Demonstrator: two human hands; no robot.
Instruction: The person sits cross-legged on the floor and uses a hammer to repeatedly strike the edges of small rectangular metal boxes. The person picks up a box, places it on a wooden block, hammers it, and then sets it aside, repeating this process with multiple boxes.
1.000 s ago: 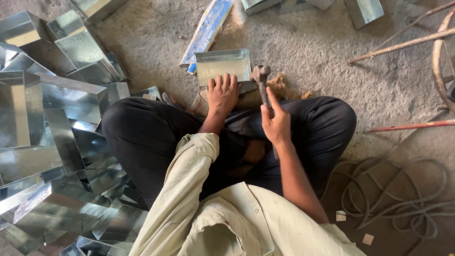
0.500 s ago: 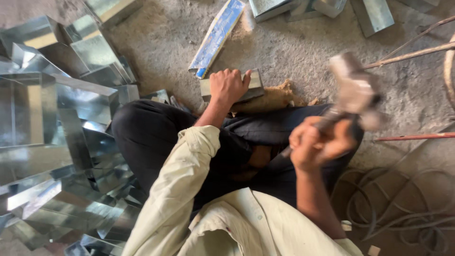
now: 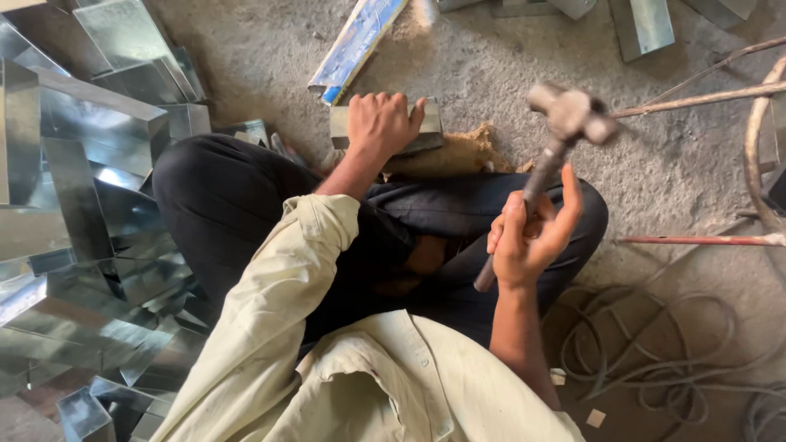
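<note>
I sit cross-legged on a concrete floor. My left hand (image 3: 378,123) presses flat on a small folded sheet-metal piece (image 3: 422,129) that lies on a block in front of my legs. My right hand (image 3: 528,237) grips the handle of a hammer (image 3: 565,119), raised above my right knee with its steel head up and to the right of the metal piece.
A heap of shiny bent sheet-metal pieces (image 3: 78,205) fills the left side. A blue-printed metal strip (image 3: 356,45) lies beyond the workpiece. More metal pieces (image 3: 647,24) sit at the top right. Thin rods (image 3: 696,98) and coiled cable (image 3: 655,352) lie to the right.
A second ago the hammer head rested on the metal piece. My right hand has swung it up and to the right; now it hangs raised. The left hand stays on the piece.
</note>
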